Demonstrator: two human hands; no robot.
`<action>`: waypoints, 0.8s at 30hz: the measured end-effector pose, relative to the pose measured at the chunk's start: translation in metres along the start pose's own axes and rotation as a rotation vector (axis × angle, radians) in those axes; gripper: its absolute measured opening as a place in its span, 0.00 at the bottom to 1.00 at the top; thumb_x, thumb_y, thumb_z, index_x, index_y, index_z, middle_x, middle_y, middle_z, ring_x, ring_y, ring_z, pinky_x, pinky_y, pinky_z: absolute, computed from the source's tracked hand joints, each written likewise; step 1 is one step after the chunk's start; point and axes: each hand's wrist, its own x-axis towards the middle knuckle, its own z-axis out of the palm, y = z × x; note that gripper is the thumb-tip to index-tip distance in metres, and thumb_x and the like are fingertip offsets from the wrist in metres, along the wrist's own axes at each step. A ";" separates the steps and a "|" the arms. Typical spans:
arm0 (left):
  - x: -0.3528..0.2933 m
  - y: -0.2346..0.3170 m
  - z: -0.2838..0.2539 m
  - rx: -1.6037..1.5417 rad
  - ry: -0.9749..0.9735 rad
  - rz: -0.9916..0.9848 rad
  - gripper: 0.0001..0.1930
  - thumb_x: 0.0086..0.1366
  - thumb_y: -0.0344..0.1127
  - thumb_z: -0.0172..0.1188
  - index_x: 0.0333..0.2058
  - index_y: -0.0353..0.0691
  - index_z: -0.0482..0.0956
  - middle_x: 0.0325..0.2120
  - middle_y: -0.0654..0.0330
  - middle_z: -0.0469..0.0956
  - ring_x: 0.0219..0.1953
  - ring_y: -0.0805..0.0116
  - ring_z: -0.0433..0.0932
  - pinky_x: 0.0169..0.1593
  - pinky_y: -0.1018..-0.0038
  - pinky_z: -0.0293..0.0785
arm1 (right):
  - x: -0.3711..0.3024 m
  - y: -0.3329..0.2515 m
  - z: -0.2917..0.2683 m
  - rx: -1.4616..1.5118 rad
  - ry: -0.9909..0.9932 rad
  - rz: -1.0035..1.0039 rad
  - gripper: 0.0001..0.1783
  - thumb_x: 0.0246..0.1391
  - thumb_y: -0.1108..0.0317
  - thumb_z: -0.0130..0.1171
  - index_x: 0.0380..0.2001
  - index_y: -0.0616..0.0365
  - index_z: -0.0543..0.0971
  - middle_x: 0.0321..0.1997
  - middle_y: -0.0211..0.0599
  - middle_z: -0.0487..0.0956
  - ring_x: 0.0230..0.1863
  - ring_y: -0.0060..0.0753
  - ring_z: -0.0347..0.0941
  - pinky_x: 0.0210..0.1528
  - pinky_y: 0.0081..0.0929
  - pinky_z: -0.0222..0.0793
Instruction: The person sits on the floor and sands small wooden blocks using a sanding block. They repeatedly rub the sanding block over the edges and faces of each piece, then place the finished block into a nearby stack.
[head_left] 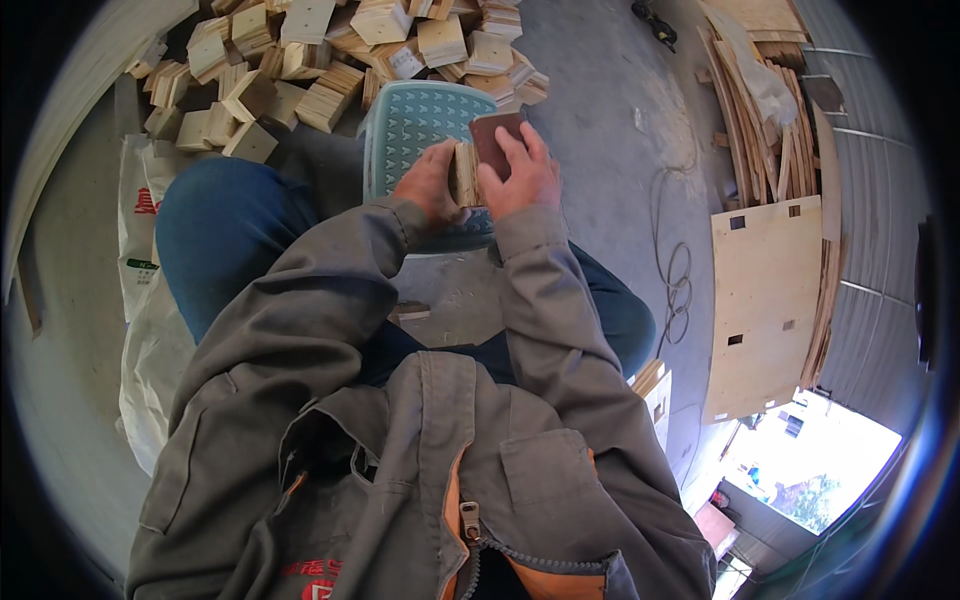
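On a blue-green plastic stool [408,115] in front of me, my left hand [432,186] is closed around the left side of a plywood block [466,176], whose layered edge shows. My right hand [524,172] grips a flat, reddish-brown rectangular piece [491,135], which looks like a sanding block. It leans against the right side of the plywood block, and I cannot tell exactly where the two touch. The fingers partly cover both pieces.
A heap of plywood blocks [325,98] lies on the floor beyond the stool. White plastic sacking [145,305] is by my left knee. On the right are a loose cable [678,290], a large plywood sheet [765,310] and stacked wooden strips [735,125] near a corrugated wall [875,190].
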 end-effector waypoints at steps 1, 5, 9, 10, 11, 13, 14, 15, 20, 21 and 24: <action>0.000 -0.001 0.001 -0.001 -0.001 0.004 0.54 0.42 0.37 0.83 0.69 0.43 0.63 0.64 0.44 0.70 0.67 0.41 0.70 0.70 0.59 0.69 | 0.012 0.000 0.003 -0.003 -0.020 0.052 0.33 0.49 0.59 0.73 0.62 0.42 0.82 0.74 0.41 0.71 0.63 0.56 0.72 0.69 0.48 0.68; 0.002 -0.001 -0.001 0.007 -0.028 0.006 0.55 0.42 0.36 0.83 0.69 0.43 0.62 0.64 0.44 0.70 0.67 0.41 0.70 0.70 0.59 0.69 | 0.024 -0.002 0.007 -0.013 -0.038 0.113 0.33 0.49 0.59 0.73 0.62 0.43 0.82 0.74 0.41 0.70 0.64 0.56 0.72 0.69 0.49 0.67; 0.000 0.001 0.000 0.030 -0.012 0.015 0.54 0.42 0.37 0.83 0.69 0.41 0.62 0.64 0.43 0.69 0.67 0.41 0.70 0.70 0.59 0.70 | -0.019 0.002 -0.001 -0.011 0.018 -0.013 0.34 0.49 0.60 0.73 0.63 0.48 0.81 0.74 0.47 0.70 0.67 0.56 0.70 0.69 0.49 0.66; 0.000 0.002 0.001 0.032 -0.007 0.010 0.54 0.42 0.37 0.83 0.69 0.41 0.62 0.64 0.43 0.69 0.67 0.41 0.70 0.70 0.59 0.70 | -0.037 0.002 -0.004 0.005 0.008 -0.032 0.35 0.49 0.61 0.73 0.63 0.48 0.81 0.74 0.48 0.69 0.67 0.56 0.70 0.69 0.49 0.66; 0.000 0.001 0.001 0.043 -0.004 0.020 0.54 0.43 0.38 0.82 0.69 0.40 0.62 0.65 0.43 0.69 0.67 0.41 0.70 0.70 0.59 0.70 | -0.056 0.000 -0.007 0.019 -0.001 -0.053 0.35 0.49 0.61 0.73 0.64 0.48 0.80 0.74 0.49 0.69 0.68 0.56 0.70 0.69 0.49 0.66; 0.001 -0.004 0.002 0.067 0.006 0.040 0.53 0.45 0.40 0.82 0.69 0.39 0.62 0.65 0.43 0.69 0.67 0.41 0.70 0.69 0.58 0.70 | -0.087 -0.004 -0.019 0.032 -0.028 -0.084 0.36 0.49 0.62 0.74 0.65 0.48 0.79 0.75 0.49 0.68 0.68 0.55 0.70 0.67 0.48 0.66; 0.000 -0.004 0.002 0.067 0.007 0.026 0.53 0.46 0.41 0.82 0.69 0.39 0.62 0.66 0.43 0.69 0.68 0.41 0.70 0.70 0.58 0.70 | -0.101 -0.005 -0.024 0.036 -0.047 -0.093 0.37 0.49 0.63 0.74 0.65 0.47 0.79 0.75 0.50 0.68 0.68 0.55 0.70 0.67 0.47 0.67; 0.001 -0.002 0.002 0.065 0.004 0.017 0.53 0.47 0.42 0.81 0.69 0.39 0.62 0.66 0.43 0.69 0.68 0.42 0.70 0.70 0.58 0.70 | -0.112 -0.003 -0.025 0.059 -0.033 -0.102 0.36 0.48 0.61 0.75 0.64 0.43 0.81 0.77 0.45 0.67 0.63 0.55 0.71 0.64 0.48 0.68; 0.000 0.002 0.002 0.052 0.009 0.007 0.49 0.51 0.45 0.80 0.68 0.39 0.63 0.65 0.43 0.70 0.67 0.42 0.71 0.68 0.59 0.70 | -0.117 0.002 -0.028 0.040 -0.011 -0.138 0.37 0.46 0.64 0.75 0.64 0.45 0.80 0.75 0.46 0.69 0.64 0.53 0.72 0.65 0.46 0.68; -0.001 0.002 0.003 0.060 0.060 0.041 0.46 0.52 0.44 0.79 0.66 0.39 0.66 0.62 0.43 0.73 0.64 0.42 0.74 0.65 0.58 0.73 | -0.109 0.002 -0.026 0.034 0.002 -0.153 0.37 0.46 0.65 0.75 0.64 0.47 0.80 0.75 0.46 0.70 0.66 0.52 0.72 0.66 0.46 0.68; 0.001 0.008 -0.001 0.110 0.096 0.171 0.30 0.56 0.39 0.75 0.55 0.38 0.74 0.47 0.46 0.80 0.50 0.46 0.81 0.51 0.59 0.79 | -0.071 0.002 -0.013 0.019 -0.002 -0.100 0.35 0.47 0.62 0.74 0.62 0.46 0.82 0.73 0.47 0.71 0.65 0.54 0.73 0.66 0.47 0.68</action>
